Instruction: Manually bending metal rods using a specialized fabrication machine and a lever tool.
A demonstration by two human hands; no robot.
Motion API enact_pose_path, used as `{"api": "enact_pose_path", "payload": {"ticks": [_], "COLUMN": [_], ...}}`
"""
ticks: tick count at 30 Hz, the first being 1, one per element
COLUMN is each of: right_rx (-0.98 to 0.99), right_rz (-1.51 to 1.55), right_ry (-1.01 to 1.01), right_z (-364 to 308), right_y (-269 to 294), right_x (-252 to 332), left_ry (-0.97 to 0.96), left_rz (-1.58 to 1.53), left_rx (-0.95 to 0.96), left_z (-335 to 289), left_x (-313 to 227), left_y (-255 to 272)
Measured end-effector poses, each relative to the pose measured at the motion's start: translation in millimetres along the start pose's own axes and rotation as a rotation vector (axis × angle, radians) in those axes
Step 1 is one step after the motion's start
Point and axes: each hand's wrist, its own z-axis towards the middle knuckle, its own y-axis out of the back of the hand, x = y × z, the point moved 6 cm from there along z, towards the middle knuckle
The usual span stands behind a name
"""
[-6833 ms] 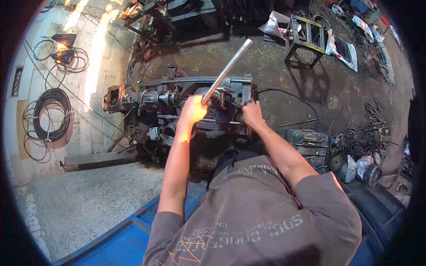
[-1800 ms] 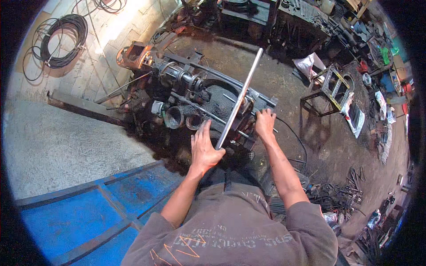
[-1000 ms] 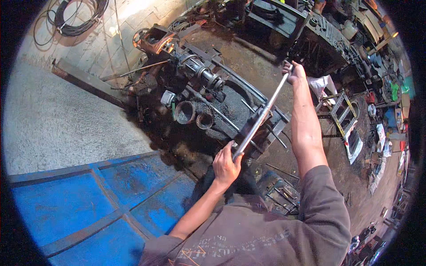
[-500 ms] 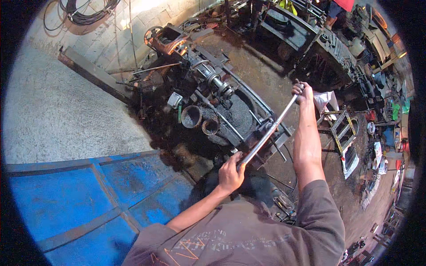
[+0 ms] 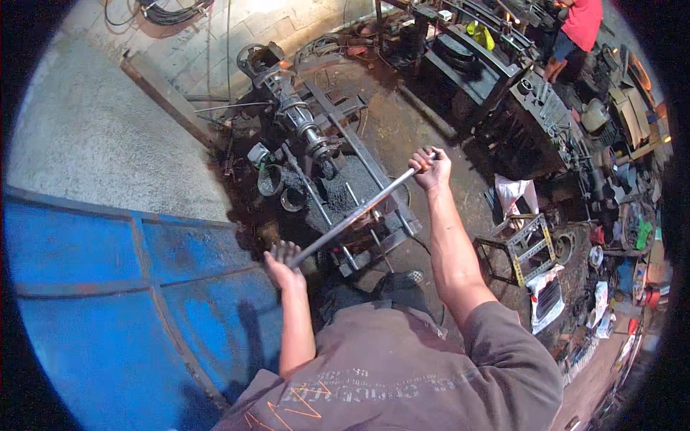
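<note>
Right fingers grip a metal bar; left fingers spread at its lower end.

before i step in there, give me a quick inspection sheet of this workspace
Surface: brown floor, darkly stained around the machine.
Job's things: long metal bar crossing in front of the machine; contact between them unclear.
Clutter: slotted metal stand, white bag and white sack with dark rods, right of the machine.
Hands: right hand grips the bar's far end; left hand open at its near end, contact unclear.
Cables: coiled black cable, top left.
Surroundings: blue metal panel at left; crowded workbench and co-worker in red, upper right.
</note>
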Motion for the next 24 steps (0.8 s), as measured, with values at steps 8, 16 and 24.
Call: {"api": "enact_pose_path", "payload": {"ticks": [8,16,24], "right_rx": [-0.042,-0.129,-0.222], "right_rz": [0.058,0.036,-0.032], "right_ry": [-0.074,-0.017,0.088], "right_z": [-24.8,-34.6,-38.7], "right_y": [7.1,5.5,9.3], "right_x": [12.7,13.7,8.4], "left_ry": [0.085,0.036,-0.014], "left_rz": [-0.582,-0.541,-0.399], "left_rx": [-0.203,-0.266,-0.308], "left_z": [25.5,47.2,45.3], "left_x": [3.6,1.9,-5.4], "left_y": [-8.1,-5.2,-9.6]}}
